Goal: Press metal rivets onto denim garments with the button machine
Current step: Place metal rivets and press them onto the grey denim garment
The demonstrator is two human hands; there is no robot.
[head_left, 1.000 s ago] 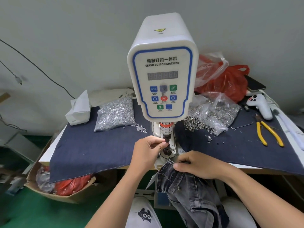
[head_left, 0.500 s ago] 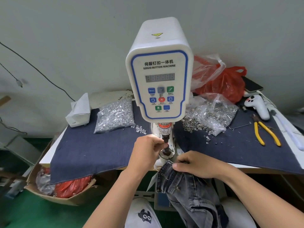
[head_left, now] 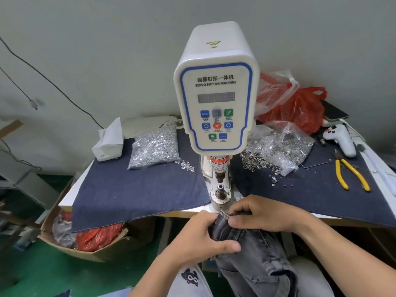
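My left hand (head_left: 200,237) and right hand (head_left: 260,216) both pinch jeans (head_left: 252,256) edge just below button machine (head_left: 216,99) die (head_left: 220,188). Fabric not yet on die; pressing left.

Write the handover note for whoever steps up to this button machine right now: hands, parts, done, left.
Left hand: grips the denim garment at its top edge, off the machine.
Right hand: pinches the same edge from the other side.
Garment sits below the table edge, not yet on the lower die. Gap under the punch is free.
Rivet bags: one left of the button machine, one open to its right, loose pieces spilled.
Done: no pressed rivet is visible on the gripped edge.
Left: position the garment on the die and press.
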